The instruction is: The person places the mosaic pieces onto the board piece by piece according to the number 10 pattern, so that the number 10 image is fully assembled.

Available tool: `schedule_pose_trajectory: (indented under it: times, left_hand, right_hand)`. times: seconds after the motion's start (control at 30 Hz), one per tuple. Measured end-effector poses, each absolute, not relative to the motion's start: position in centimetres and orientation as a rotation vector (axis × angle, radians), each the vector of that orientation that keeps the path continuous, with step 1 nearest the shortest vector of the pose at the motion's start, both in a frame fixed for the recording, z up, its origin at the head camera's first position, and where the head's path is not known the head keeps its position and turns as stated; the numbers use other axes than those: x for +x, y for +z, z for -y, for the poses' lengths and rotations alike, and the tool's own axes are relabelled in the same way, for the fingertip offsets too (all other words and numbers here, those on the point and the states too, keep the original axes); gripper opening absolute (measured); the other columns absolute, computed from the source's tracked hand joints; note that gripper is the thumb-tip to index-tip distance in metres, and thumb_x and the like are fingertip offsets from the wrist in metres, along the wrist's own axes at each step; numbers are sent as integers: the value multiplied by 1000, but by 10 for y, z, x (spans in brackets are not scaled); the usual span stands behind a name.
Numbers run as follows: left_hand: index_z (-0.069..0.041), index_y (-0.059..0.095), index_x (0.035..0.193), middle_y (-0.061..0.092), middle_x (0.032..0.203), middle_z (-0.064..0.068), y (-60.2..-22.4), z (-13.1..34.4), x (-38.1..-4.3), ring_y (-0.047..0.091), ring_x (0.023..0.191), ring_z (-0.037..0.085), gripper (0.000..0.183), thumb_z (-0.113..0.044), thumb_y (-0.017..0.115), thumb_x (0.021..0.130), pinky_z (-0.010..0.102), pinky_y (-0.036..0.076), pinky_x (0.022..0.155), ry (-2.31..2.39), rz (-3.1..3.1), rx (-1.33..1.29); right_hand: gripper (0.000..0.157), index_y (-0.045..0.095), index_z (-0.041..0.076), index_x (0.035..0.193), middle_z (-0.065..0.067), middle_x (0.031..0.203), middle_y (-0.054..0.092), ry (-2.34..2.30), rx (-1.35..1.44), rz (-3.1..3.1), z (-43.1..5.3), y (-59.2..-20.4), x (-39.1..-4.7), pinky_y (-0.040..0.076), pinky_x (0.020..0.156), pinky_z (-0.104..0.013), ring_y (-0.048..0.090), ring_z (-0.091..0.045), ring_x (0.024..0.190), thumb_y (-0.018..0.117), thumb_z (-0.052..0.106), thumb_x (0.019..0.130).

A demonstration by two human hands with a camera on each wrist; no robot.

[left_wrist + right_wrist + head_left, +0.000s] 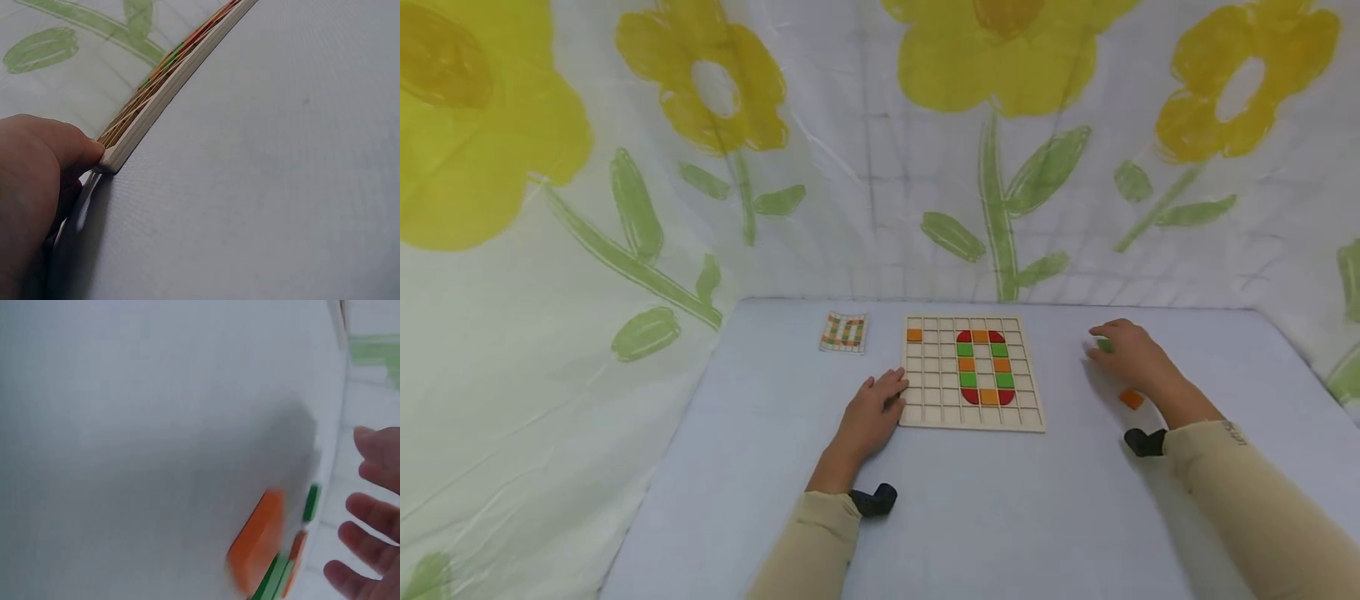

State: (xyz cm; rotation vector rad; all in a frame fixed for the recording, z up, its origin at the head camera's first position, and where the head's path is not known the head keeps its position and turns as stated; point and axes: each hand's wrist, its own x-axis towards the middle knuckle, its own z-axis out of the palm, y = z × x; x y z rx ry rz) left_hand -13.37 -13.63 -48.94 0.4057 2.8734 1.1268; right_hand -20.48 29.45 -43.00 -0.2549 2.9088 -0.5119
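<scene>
A wooden grid board [932,419] lies on the table, carrying red, green and orange tiles in an upright oval ring. One more orange tile [913,335] sits in its upper left. My left hand [867,417] rests at the board's left edge; in the left wrist view its thumb [84,149] touches the rim by a corner. To the right of the board, my right hand [1129,354] hovers above loose tiles with fingers apart. A green tile [311,503] shows beneath it, near an orange tile [257,540], with more green and orange pieces partly cut off below.
A small pattern card [844,332] with a coloured grid lies to the left of the board. Behind the table [775,375] hangs a white sheet [835,208] printed with yellow flowers. A loose orange tile [1131,399] lies beside my right wrist.
</scene>
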Motion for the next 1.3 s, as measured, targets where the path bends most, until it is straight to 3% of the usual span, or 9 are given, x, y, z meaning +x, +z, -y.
schedule_pose_trajectory:
  times: [0.27,0.47,0.57,0.8,1.1,1.3]
  left_hand:
    - [-12,59,137,45,152,-3,-488,137,-134,39,143,17,39,-22,57,100,38,22,124,1126,-2873,420]
    - [-13,58,138,44,153,-5,-489,136,-134,38,144,15,39,-23,56,101,36,20,125,1124,-2862,407]
    - [-14,58,139,44,153,-6,-490,135,-134,37,144,14,39,-23,56,101,35,20,125,1114,-2856,401]
    - [-13,58,138,45,153,-4,-488,136,-136,38,144,15,39,-23,56,100,37,21,124,1113,-2867,408]
    - [-12,58,138,44,153,-3,-487,136,-139,37,144,17,39,-22,56,100,37,20,125,1108,-2876,427]
    - [-12,57,139,43,154,-3,-485,135,-141,36,145,16,39,-23,55,101,35,19,125,1094,-2863,416]
  right_hand:
    - [55,39,-16,139,-43,139,33,-402,-198,-2853,-318,-437,-203,32,105,-73,32,-63,125,54,16,97]
    - [42,55,-13,126,-38,122,52,-440,-198,-2897,-318,-439,-205,44,94,-67,48,-51,110,58,15,95]
    - [40,58,-11,123,-35,118,55,-468,-176,-2891,-318,-440,-205,47,88,-63,49,-46,103,59,17,95]
    - [44,56,-10,128,-39,131,46,-469,-188,-2885,-321,-441,-207,39,100,-69,42,-56,119,58,22,97]
    - [43,57,-11,126,-38,129,47,-495,-206,-2890,-318,-438,-212,41,96,-68,43,-53,115,57,23,99]
    - [41,58,-11,124,-36,132,48,-531,-292,-2894,-291,-432,-226,34,105,-68,39,-54,125,58,22,99]
